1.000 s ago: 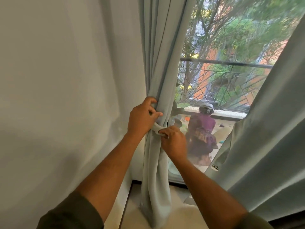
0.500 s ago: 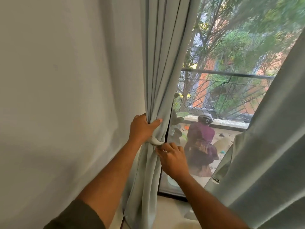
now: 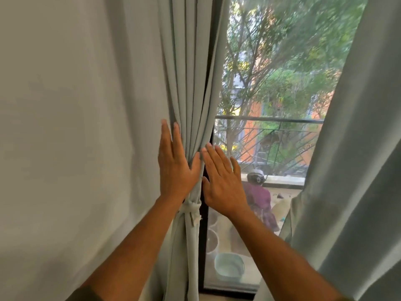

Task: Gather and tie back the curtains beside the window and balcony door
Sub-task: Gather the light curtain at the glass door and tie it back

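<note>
The pale grey-blue left curtain [image 3: 191, 88] hangs gathered into narrow folds beside the white wall. A knotted tie-back [image 3: 191, 210] of the same cloth cinches it at wrist height. My left hand [image 3: 174, 168] lies flat with straight fingers against the curtain's left side, just above the knot. My right hand [image 3: 222, 181] is spread flat against the curtain's right edge, in front of the dark door frame. The right curtain [image 3: 355, 170] hangs loose and untied at the right of the glass.
A white wall [image 3: 76, 127] fills the left. Through the balcony door glass [image 3: 260, 105] I see a railing [image 3: 269, 119], trees, a person in purple [image 3: 259, 198] crouched on the balcony floor, and a pale green basin [image 3: 229, 266].
Both hands have let go of the tie-back and moved up above the knot, fingers now straight against the gathered curtain. The view has tilted upward.
</note>
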